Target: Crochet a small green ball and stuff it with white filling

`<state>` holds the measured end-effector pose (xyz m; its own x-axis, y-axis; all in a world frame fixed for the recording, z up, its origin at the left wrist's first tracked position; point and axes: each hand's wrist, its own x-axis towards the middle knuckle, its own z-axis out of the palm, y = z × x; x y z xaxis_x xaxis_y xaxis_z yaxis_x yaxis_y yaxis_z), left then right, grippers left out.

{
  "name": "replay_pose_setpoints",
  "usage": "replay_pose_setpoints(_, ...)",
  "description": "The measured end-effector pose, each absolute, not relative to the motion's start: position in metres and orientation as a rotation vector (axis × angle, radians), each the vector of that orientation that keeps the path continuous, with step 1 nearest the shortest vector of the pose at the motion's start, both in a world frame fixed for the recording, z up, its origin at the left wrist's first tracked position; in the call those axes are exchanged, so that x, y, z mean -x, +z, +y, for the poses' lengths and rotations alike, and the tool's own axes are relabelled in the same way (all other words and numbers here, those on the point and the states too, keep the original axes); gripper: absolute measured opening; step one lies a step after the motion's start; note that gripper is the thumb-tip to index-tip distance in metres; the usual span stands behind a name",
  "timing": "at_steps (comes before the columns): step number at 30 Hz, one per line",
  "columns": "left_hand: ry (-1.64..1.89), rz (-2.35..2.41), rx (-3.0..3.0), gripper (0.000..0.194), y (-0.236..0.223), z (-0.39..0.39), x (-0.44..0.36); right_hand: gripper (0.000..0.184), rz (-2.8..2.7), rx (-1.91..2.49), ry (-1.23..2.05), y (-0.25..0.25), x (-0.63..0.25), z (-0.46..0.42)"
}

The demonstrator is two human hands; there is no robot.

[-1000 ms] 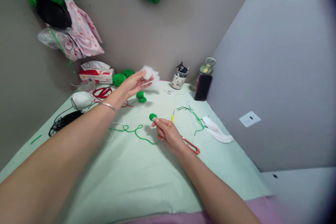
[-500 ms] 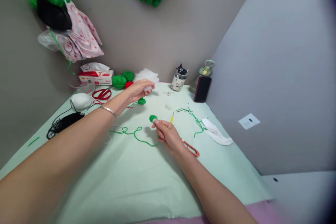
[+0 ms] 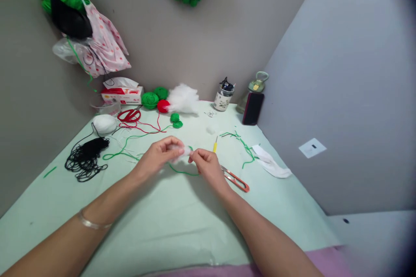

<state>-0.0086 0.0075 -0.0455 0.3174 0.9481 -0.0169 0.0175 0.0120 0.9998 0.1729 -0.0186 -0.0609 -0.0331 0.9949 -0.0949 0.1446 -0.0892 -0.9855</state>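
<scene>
Above the middle of the table my left hand (image 3: 159, 156) pinches a small tuft of white fibre stuffing (image 3: 186, 150). My right hand (image 3: 209, 168) is closed at the fingertips on a small green crocheted piece (image 3: 190, 148), mostly hidden behind the fingers and the tuft. The two hands almost meet, with the stuffing up against the crocheted piece. A green yarn strand (image 3: 183, 172) runs on the table below them. Just beyond my right hand lies a crochet hook with a yellow handle (image 3: 215, 146). Orange thread snips (image 3: 238, 181) lie beside my right wrist.
At the back sit a white stuffing heap (image 3: 183, 98), a red yarn ball (image 3: 163, 106), green yarn balls (image 3: 150, 100) and a tissue box (image 3: 123, 96). Red scissors (image 3: 129, 115) and black yarn (image 3: 86, 156) lie left. A phone (image 3: 253, 109) leans against a bottle (image 3: 258, 85) at right.
My left hand has come back from the stuffing heap toward me, bringing a white tuft to the green crocheted piece. My right hand has stayed nearly in place.
</scene>
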Motion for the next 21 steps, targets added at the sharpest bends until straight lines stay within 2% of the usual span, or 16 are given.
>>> replay_pose_setpoints(8, 1.097, 1.115, -1.478, 0.021, -0.053, -0.018, 0.003, 0.027, -1.497, 1.404, 1.089, -0.065, -0.165, -0.024)
replay_pose_setpoints(13, 1.048, 1.083, -1.467, 0.017, -0.058, -0.021, 0.007, 0.039, -1.552, 1.430, 1.048, -0.071, -0.164, -0.023)
replay_pose_setpoints(16, 1.020, 1.075, -1.409, 0.021, -0.066, -0.019, 0.010, 0.041, -1.614, 1.428, 1.012, -0.072, -0.163, -0.026)
replay_pose_setpoints(21, 1.034, 1.079, -1.322, 0.032, -0.071, -0.014, 0.010, 0.033, -1.721, 1.413, 0.928, -0.068, -0.161, -0.032)
